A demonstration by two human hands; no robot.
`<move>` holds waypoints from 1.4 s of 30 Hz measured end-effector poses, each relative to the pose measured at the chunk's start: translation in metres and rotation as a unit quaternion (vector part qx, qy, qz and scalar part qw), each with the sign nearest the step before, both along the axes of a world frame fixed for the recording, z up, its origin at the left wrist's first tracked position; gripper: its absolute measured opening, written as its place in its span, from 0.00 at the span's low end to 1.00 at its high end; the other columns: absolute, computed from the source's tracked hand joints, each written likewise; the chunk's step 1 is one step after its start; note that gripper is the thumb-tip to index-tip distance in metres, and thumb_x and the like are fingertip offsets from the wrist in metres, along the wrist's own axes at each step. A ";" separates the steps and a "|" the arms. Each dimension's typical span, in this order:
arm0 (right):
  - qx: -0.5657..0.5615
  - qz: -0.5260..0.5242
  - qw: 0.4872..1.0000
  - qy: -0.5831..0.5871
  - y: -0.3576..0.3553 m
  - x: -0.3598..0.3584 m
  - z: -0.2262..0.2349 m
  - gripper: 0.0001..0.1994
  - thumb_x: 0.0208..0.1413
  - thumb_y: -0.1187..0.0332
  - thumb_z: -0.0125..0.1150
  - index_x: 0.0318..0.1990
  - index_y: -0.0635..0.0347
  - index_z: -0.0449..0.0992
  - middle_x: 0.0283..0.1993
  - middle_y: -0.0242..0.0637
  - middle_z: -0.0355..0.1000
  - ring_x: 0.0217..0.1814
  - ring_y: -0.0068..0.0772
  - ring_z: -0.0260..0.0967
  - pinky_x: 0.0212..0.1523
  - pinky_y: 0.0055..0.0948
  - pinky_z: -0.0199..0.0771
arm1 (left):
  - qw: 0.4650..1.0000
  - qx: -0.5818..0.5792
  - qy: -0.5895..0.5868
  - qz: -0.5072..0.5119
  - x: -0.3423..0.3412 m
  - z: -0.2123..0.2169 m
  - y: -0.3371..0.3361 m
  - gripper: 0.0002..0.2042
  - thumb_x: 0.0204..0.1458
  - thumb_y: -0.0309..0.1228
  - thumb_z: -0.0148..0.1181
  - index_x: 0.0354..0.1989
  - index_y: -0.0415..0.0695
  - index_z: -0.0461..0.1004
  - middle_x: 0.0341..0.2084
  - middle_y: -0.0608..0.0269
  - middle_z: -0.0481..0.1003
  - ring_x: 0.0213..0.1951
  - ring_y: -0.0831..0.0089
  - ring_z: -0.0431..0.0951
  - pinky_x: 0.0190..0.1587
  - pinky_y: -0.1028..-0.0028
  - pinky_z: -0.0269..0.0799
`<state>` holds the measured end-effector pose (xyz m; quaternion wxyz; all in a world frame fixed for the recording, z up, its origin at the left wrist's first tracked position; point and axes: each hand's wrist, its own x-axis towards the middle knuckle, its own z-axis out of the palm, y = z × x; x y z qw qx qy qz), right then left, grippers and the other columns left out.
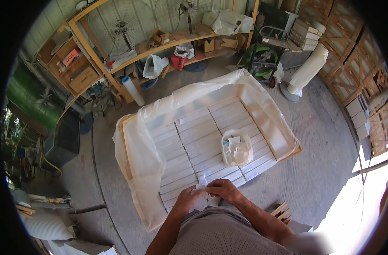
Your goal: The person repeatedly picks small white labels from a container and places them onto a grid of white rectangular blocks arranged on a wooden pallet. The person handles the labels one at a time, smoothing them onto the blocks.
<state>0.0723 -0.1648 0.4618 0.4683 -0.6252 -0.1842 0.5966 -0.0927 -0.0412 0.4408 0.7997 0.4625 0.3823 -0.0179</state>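
Note:
Close in front of my body, my left hand point(188, 199) is closed on a small white sheet point(200, 187), perhaps paper or a label. My right hand point(223, 190) pinches at the same sheet's right side, its fingertips partly hiding it. Beyond both hands lies a large wooden crate point(125, 140) lined with translucent plastic film point(153, 127). White narrow boxes point(198, 131) fill it in tight rows. On top of them, at the right, sits a white tub or bag point(236, 160) full of paper scraps point(238, 147).
A wooden shelf point(160, 47) with cardboard and bags runs along the far wall, below wire fans point(121, 29). A blue-ended film roll point(133, 90) leans there. Far right stand a hand truck point(264, 51), a wrapped roll point(308, 71) and wooden crates. Grey concrete floor point(317, 140) surrounds the lined crate.

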 end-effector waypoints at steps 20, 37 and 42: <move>0.002 0.012 0.989 -0.148 -0.004 -0.010 -0.011 0.14 0.55 0.62 0.62 0.40 0.65 0.80 0.30 0.39 0.77 0.31 0.26 0.73 0.36 0.26 0.74 | 0.989 0.133 0.046 -0.046 -0.002 0.003 -0.003 0.16 0.55 0.35 0.60 0.44 0.34 0.74 0.31 0.63 0.77 0.32 0.73 0.77 0.36 0.74 0.72; 0.033 -0.037 0.942 -0.332 -0.007 -0.031 -0.014 0.09 0.52 0.67 0.62 0.37 0.62 0.80 0.29 0.45 0.77 0.31 0.42 0.77 0.34 0.33 0.77 | 0.960 0.239 0.092 -0.117 0.008 0.021 -0.005 0.18 0.55 0.40 0.56 0.40 0.33 0.75 0.27 0.51 0.77 0.28 0.67 0.77 0.34 0.69 0.71; 0.117 -0.126 0.922 -0.346 -0.007 -0.029 -0.005 0.08 0.53 0.70 0.62 0.40 0.62 0.78 0.34 0.40 0.78 0.31 0.37 0.77 0.34 0.30 0.77 | 0.996 0.067 0.064 -0.006 0.003 0.010 -0.002 0.19 0.55 0.40 0.56 0.41 0.32 0.75 0.28 0.60 0.77 0.28 0.77 0.75 0.31 0.76 0.70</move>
